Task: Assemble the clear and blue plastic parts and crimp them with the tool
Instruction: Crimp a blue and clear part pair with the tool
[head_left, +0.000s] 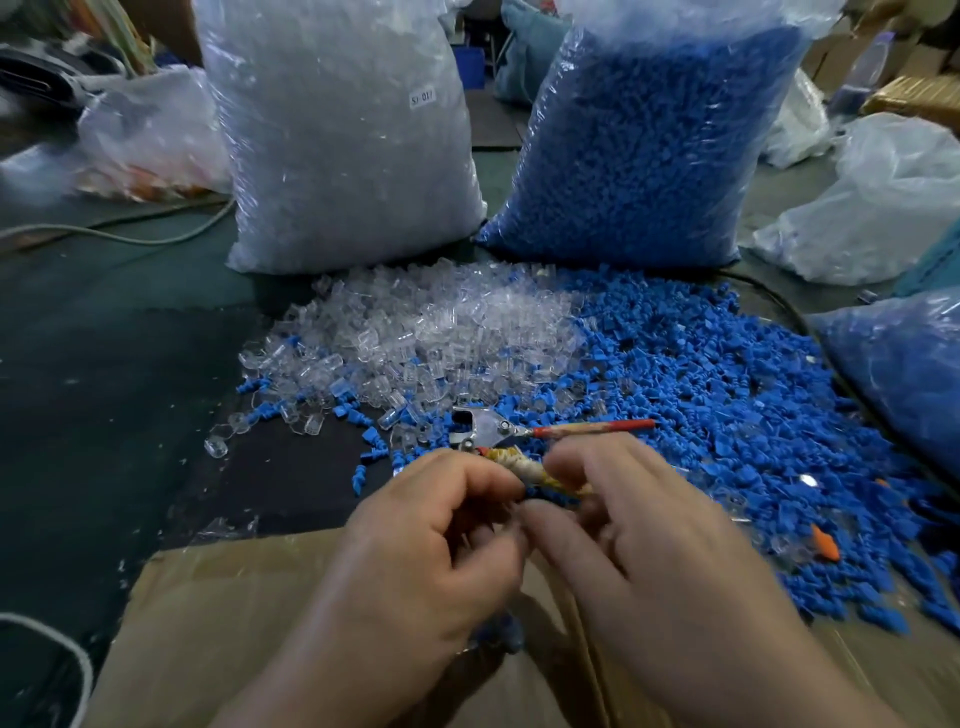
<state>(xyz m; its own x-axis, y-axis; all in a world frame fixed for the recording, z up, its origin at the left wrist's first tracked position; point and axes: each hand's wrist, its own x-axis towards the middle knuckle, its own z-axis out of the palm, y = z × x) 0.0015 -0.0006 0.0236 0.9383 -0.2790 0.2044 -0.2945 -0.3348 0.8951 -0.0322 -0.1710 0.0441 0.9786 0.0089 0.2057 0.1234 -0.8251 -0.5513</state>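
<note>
Crimp tool (485, 428) sits at frame centre, directly above my two hands, metal head pointing left. Its red handle runs out nearly level to the right. Its cloth-wrapped handle slants down-right and disappears under my right hand (639, 519). That hand's fingers are curled over the wrapped handle, so I judge it has the tool.

My left hand (431, 525) is curled too, fingertips meeting those of the right just below the wrapped handle. Motion blur hides whatever is pinched there; I cannot tell whether a part is held.

Outward from the hands, the clear parts (431, 332) are heaped above and left of the tool head. The blue parts (701, 374) spread above and to the right.

Judgement: the open head faces the left hand, so a joined pair would enter from that side. The left hand is nearer the clear heap, the right nearer the blue.
</note>
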